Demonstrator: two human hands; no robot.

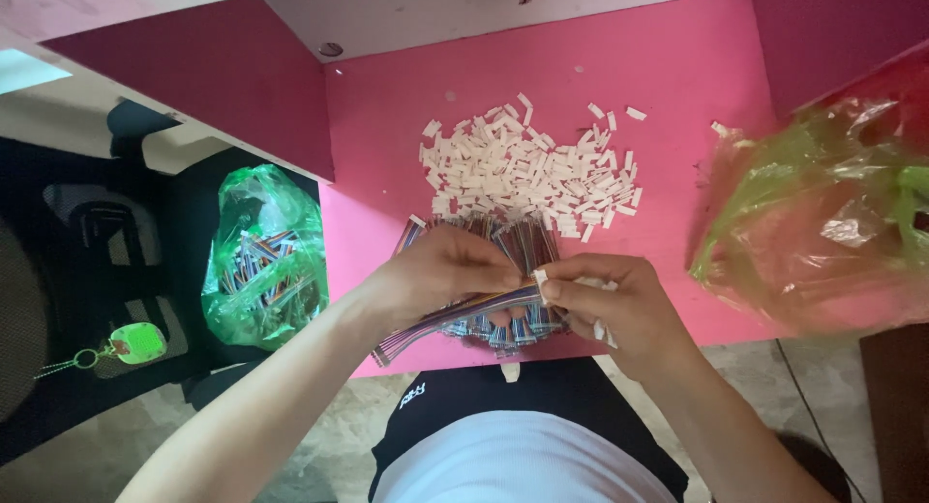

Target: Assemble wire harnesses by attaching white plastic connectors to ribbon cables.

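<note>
**Connector Seated on Ribbon Cable End**

A multicoloured flat ribbon cable [464, 312] is pinched in the left hand [440, 276], the fingers closed around it just short of its free end. A small white plastic connector [540, 282] is gripped between the thumb and fingertips of the right hand [619, 314], right at the cable's tip; a further white piece appears to be tucked lower in the same hand. Both hands are held over the near edge of the pink table [668, 68], above a bundle of similar cables [518, 247]. A heap of loose white connectors [527, 169] lies just beyond the bundle. A green bag of cables [263, 261] sits to the left, below the table, and another green bag [823, 203] rests on the right.

For a clean fit, the cable end is best kept flat and untwisted, supported close to the tip so that it cannot buckle. The connector should be held square to the wires and pressed straight on, not at an angle.
</note>
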